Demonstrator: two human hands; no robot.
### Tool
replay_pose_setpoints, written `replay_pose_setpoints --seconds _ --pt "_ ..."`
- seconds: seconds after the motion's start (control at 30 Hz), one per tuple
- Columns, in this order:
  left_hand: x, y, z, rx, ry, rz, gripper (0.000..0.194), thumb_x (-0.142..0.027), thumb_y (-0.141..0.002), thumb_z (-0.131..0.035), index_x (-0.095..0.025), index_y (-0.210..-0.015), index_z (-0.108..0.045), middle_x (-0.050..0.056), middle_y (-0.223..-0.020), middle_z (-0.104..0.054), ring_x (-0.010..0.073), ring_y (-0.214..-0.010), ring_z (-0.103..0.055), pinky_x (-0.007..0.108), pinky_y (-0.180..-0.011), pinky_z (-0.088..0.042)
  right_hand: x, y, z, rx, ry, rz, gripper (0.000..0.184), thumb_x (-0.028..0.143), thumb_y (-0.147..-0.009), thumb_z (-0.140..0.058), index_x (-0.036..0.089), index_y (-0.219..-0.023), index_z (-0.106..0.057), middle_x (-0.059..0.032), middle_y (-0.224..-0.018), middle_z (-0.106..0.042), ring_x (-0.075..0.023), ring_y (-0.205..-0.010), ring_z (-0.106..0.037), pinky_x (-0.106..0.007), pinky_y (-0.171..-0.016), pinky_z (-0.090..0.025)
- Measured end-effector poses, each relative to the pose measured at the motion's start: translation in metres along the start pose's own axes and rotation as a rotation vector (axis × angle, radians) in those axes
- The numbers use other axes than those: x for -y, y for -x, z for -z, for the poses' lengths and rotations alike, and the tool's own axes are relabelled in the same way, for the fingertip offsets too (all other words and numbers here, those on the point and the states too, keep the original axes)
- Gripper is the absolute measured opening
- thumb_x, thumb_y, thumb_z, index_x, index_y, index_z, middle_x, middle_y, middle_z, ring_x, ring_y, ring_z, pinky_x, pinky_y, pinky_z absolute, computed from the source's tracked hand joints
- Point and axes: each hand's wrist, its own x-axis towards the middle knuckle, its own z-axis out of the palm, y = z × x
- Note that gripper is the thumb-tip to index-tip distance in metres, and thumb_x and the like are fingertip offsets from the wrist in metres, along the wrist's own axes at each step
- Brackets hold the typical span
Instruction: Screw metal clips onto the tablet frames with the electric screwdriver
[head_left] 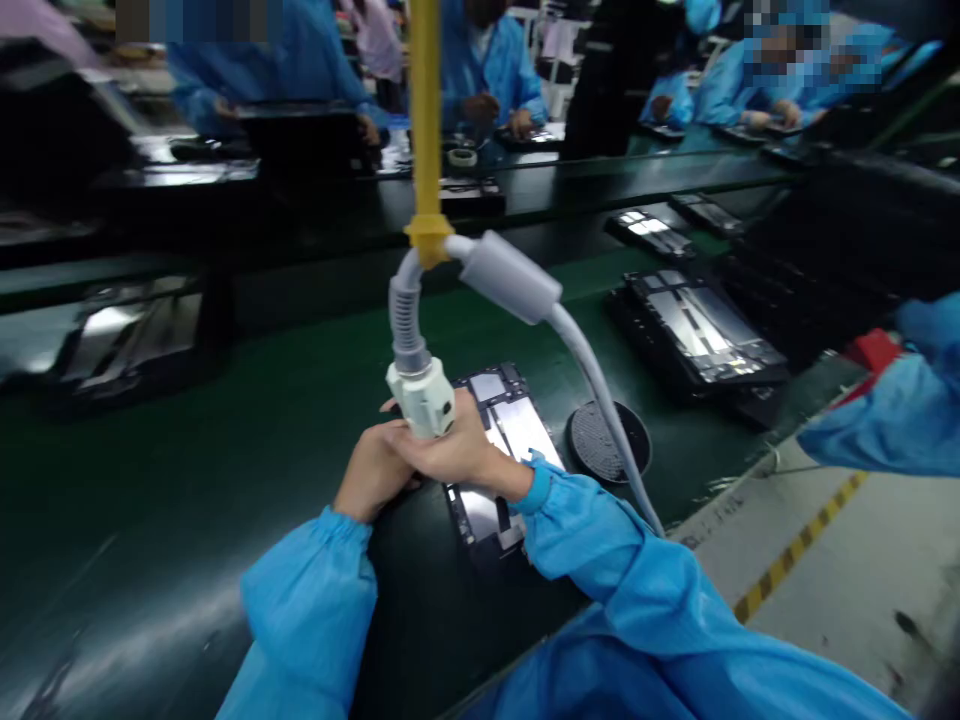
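Note:
My left hand (pixel 379 462) and my right hand (pixel 465 445) are together at the left side of an opened tablet (pixel 521 425), its silvery inside facing up. The fingers of both curl inward, the right hand overlapping the left. A pale connector (pixel 424 398) on a grey cable (pixel 592 370) hangs in front of them and hides several fingertips. Whether the connector touches my right hand is unclear. What the fingers hold between them cannot be made out. Beneath my right wrist, the tablet lies on the dark green work surface (pixel 285 420).
A yellow strap (pixel 427 120) suspends the cable from above. Right of the tablet lies a round black disc (pixel 608 440). Stacked opened tablets (pixel 705 330) sit further right, and another blurred tablet (pixel 135 335) lies left. A co-worker's blue sleeve (pixel 885 410) reaches in at right. More people sit across.

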Motion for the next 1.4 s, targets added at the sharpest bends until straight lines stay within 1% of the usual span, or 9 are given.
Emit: replay_pose_setpoints --seconds 0.1,0.23,0.33,0.43,0.7,0.9,1.1,1.27,1.4 --pt "-0.003 0.002 0.001 0.082 0.004 0.075 0.024 -0.032 -0.056 -0.073 -0.016 -0.071 -0.061 0.001 -0.055 -0.064 0.0174 -0.05 -0.063 0.023 -0.041 -0.047 0.02 0.001 0.025 -0.06 -0.053 -0.037 0.019 0.027 -0.067 -0.072 0.02 -0.082 -0.065 0.0029 -0.062 -0.059 -0.0137 -0.058 -0.059 -0.029 -0.06 -0.056" --pt "-0.006 0.004 -0.001 0.056 0.014 0.145 0.051 -0.047 -0.045 -0.085 -0.015 -0.074 -0.059 0.002 -0.058 -0.065 0.0174 -0.054 -0.066 0.019 -0.041 -0.045 0.037 0.016 0.098 -0.216 -0.083 -0.002 0.021 0.031 -0.067 -0.073 0.02 -0.082 -0.064 0.0051 -0.055 -0.057 -0.0113 -0.046 -0.054 -0.027 -0.047 -0.051" --pt "-0.006 0.004 -0.001 0.047 0.011 0.161 0.055 -0.05 -0.043 -0.087 -0.015 -0.074 -0.059 0.003 -0.06 -0.066 0.0166 -0.054 -0.066 0.018 -0.041 -0.045 0.027 0.022 0.153 -0.462 -0.081 0.004 0.018 0.027 -0.066 -0.071 0.02 -0.075 -0.058 0.0083 -0.042 -0.052 -0.0103 -0.035 -0.049 -0.026 -0.039 -0.045" --pt "-0.007 0.004 -0.002 0.026 0.006 0.189 0.055 -0.05 -0.042 -0.087 -0.014 -0.074 -0.06 0.002 -0.061 -0.066 0.0148 -0.054 -0.065 0.018 -0.042 -0.046 0.009 0.022 0.18 -0.573 -0.075 -0.004 0.019 0.023 -0.063 -0.072 0.02 -0.073 -0.056 0.0091 -0.04 -0.051 -0.0106 -0.032 -0.048 -0.027 -0.038 -0.044" --pt "-0.003 0.019 0.0 -0.035 -0.043 0.088 0.053 -0.061 -0.053 -0.079 -0.016 -0.078 -0.065 0.003 -0.063 -0.068 0.0171 -0.061 -0.066 0.024 -0.054 -0.054 -0.002 0.015 0.179 -0.512 -0.077 -0.038 0.021 0.023 -0.064 -0.072 0.018 -0.08 -0.061 0.0076 -0.043 -0.055 -0.0109 -0.035 -0.049 -0.028 -0.041 -0.043" --pt "0.023 0.045 -0.008 -0.287 -0.367 -0.317 0.046 -0.064 -0.067 -0.069 -0.02 -0.078 -0.072 -0.001 -0.058 -0.063 0.0125 -0.05 -0.054 0.024 -0.048 -0.044 -0.007 0.015 0.18 -0.509 -0.072 -0.048 0.018 0.023 -0.065 -0.071 0.018 -0.078 -0.061 0.0078 -0.044 -0.055 -0.0106 -0.036 -0.05 -0.028 -0.041 -0.044" --pt "0.033 0.051 -0.011 -0.252 -0.527 -0.525 0.037 -0.057 -0.078 -0.065 -0.022 -0.082 -0.073 -0.003 -0.057 -0.059 0.0104 -0.05 -0.05 0.024 -0.049 -0.04 -0.01 0.015 0.18 -0.477 -0.031 -0.035 0.018 0.025 -0.067 -0.071 0.018 -0.082 -0.063 0.0081 -0.044 -0.055 -0.0109 -0.038 -0.05 -0.029 -0.043 -0.045" --pt "0.029 0.048 -0.016 -0.249 -0.402 -0.568 0.028 -0.048 -0.08 -0.068 -0.021 -0.084 -0.072 -0.003 -0.062 -0.06 0.0098 -0.049 -0.047 0.024 -0.046 -0.039 0.004 0.018 0.179 -0.501 -0.071 -0.003 0.019 0.02 -0.067 -0.071 0.018 -0.084 -0.064 0.0082 -0.042 -0.055 -0.0106 -0.037 -0.05 -0.028 -0.042 -0.044" --pt "0.023 0.051 -0.033 -0.223 -0.284 -0.711 0.014 -0.032 -0.081 -0.07 -0.02 -0.088 -0.072 -0.002 -0.069 -0.062 0.0083 -0.053 -0.049 0.022 -0.048 -0.04 0.022 0.023 0.162 -0.428 -0.207 0.048 0.024 0.02 -0.068 -0.072 0.019 -0.09 -0.063 0.0088 -0.042 -0.056 -0.0108 -0.035 -0.05 -0.027 -0.039 -0.043"
